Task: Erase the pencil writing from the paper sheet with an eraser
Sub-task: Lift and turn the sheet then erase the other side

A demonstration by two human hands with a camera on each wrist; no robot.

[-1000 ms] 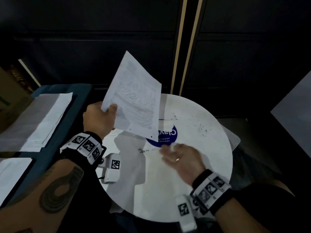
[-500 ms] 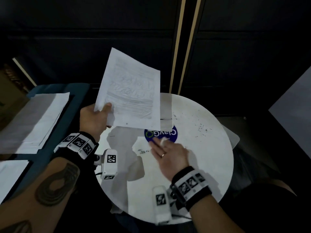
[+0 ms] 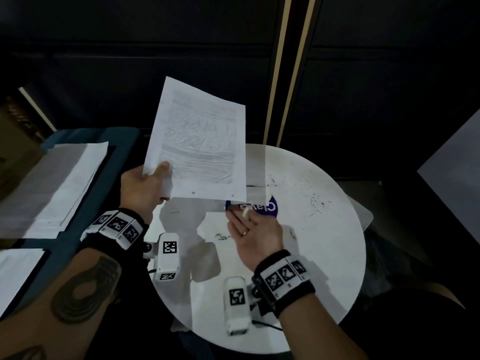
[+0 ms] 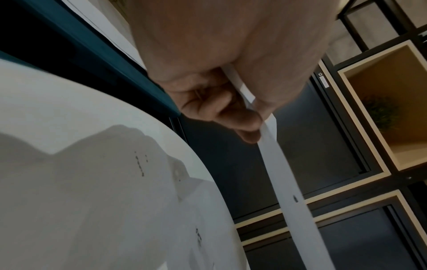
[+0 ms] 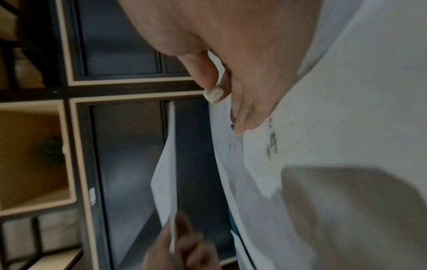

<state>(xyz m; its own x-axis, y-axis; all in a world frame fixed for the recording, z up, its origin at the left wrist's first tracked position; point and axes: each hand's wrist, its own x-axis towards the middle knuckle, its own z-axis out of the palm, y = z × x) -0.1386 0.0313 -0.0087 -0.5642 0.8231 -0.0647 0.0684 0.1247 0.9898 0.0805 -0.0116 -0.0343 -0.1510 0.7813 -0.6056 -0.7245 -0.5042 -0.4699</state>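
My left hand [image 3: 145,185] pinches the lower left corner of the paper sheet [image 3: 202,141] and holds it in the air above the round white table [image 3: 311,255]. Grey pencil writing covers its facing side. In the left wrist view the sheet [image 4: 289,191] shows edge-on between thumb and fingers [image 4: 231,109]. My right hand [image 3: 249,229] hovers low over the table just below the sheet, fingers stretched out. It pinches a small white eraser [image 3: 245,211] against the thumb, as the right wrist view also shows for the eraser [image 5: 213,95].
Dark eraser crumbs lie by my right hand [image 3: 222,236] and at the table's far right [image 3: 317,201]. A blue logo sticker [image 3: 270,207] sits mid-table. More sheets [image 3: 59,183] lie on a teal surface [image 3: 114,162] to the left. Dark cabinets stand behind.
My left hand has turned the lifted sheet so its written side faces me. My right hand has slid left and away across the table toward the blue sticker, still holding the eraser.
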